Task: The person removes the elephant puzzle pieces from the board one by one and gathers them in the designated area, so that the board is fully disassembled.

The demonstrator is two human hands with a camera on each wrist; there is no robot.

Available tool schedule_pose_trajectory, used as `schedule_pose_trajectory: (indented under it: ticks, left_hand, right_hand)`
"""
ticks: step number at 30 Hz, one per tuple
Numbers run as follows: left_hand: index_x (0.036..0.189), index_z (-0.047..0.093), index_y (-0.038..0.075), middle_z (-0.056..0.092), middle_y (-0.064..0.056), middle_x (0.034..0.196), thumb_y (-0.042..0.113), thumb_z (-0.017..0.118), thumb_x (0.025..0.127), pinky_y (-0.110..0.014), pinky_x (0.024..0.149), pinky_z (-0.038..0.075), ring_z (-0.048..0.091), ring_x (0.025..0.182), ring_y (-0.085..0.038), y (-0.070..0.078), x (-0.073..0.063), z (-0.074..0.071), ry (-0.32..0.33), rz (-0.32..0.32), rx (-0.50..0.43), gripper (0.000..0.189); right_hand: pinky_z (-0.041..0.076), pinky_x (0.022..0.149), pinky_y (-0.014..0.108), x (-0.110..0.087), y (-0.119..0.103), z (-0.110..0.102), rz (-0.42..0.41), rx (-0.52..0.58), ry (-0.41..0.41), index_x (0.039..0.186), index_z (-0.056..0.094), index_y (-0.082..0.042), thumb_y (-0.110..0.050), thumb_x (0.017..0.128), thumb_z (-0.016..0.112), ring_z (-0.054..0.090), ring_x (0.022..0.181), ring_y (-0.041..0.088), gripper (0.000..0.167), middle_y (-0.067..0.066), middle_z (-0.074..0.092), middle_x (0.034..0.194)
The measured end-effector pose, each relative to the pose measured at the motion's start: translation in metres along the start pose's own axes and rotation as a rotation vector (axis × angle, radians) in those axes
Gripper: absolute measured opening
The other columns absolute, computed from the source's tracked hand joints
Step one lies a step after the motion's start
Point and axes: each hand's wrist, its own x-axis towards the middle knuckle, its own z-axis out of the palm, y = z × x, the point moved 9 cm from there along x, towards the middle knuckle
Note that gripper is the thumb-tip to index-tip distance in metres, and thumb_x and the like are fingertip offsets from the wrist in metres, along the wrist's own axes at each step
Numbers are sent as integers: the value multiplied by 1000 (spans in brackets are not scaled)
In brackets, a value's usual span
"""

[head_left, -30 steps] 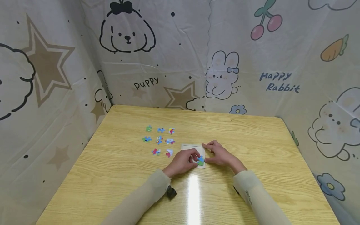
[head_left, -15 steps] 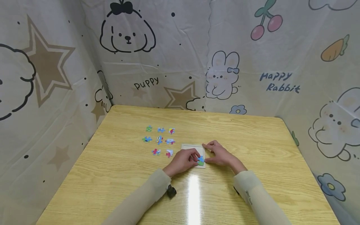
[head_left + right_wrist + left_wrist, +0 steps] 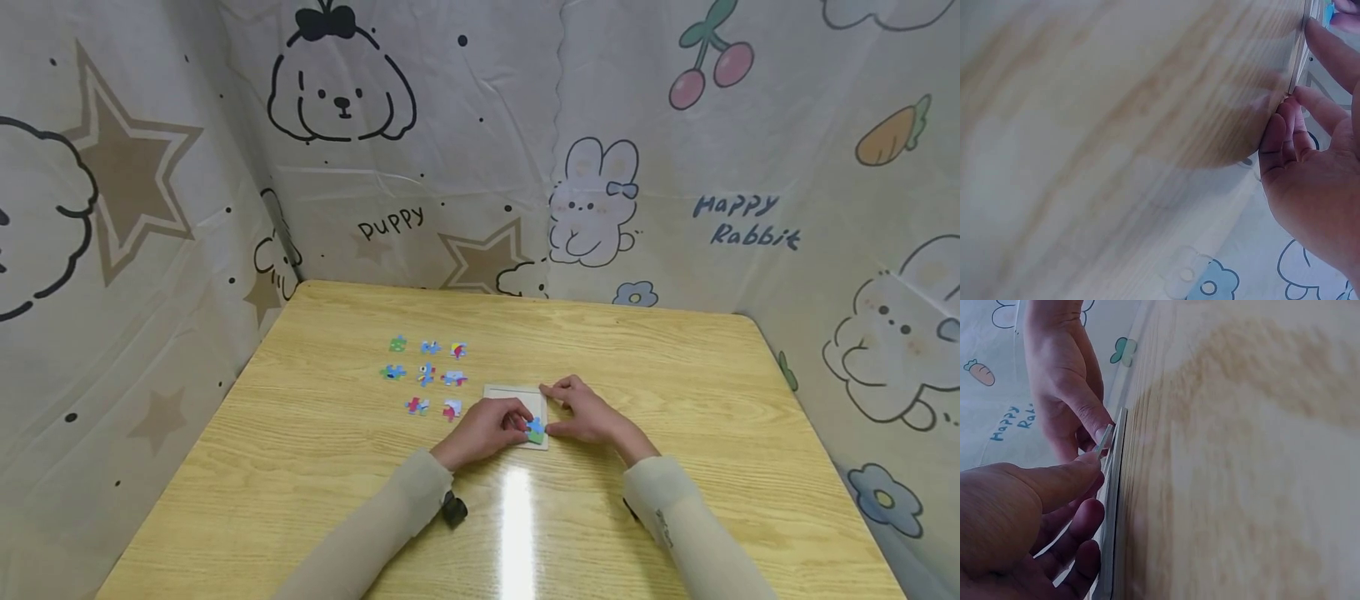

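In the head view my left hand (image 3: 486, 432) pinches a blue-and-green jigsaw piece (image 3: 535, 430) over the lower right part of a pale, shallow puzzle tray (image 3: 513, 388). In the left wrist view the piece (image 3: 1104, 439) is edge-on between thumb and fingertips, tilted above the tray (image 3: 1115, 506). My right hand (image 3: 588, 413) touches the tray's right side, thumb low and forefinger near the far corner. Its thumb and forefinger are extended against the tray's edge in the right wrist view, and the other fingers (image 3: 1289, 128) bend towards the table. My left hand hides part of the tray.
Loose jigsaw pieces lie in rough rows on the wooden table (image 3: 675, 383), left of the tray; among them are a green one (image 3: 397, 343), a red-and-yellow one (image 3: 458, 350) and a pink-and-white one (image 3: 452, 409). A printed curtain (image 3: 480, 150) hangs behind the table.
Almost nothing differs. The blue-and-green jigsaw piece stays at the same corner in my left hand, with only a slight shift of that wrist. My right hand remains at the tray's edge.
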Motion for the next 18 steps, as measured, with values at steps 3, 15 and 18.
schedule_pose_trajectory:
  ticks: [3,15,18]
  left_hand:
    - [113,74,15,72,8,92,17,78,94,-21,78,52,63,81,0,2,-1,-2,-2,-2,1,19]
    - [116,74,19,74,8,97,20,75,97,-24,77,52,63,83,-4,3,-12,-19,17,7,20,19]
    - [117,74,19,74,8,97,19,73,98,-25,75,52,63,83,-5,1,-15,-25,24,4,17,19]
  right_hand:
    - [48,95,44,0,-1,-1,-2,2,0,155,45,-4,-22,94,78,52,110,26,72,18,46,136]
    - [48,97,46,0,-2,-1,-1,-8,-1,156,45,-4,-24,94,78,53,110,26,73,19,46,137]
    - [48,97,48,-1,-1,-1,3,-8,-2,155,45,-4,-23,94,79,52,110,27,73,19,46,137]
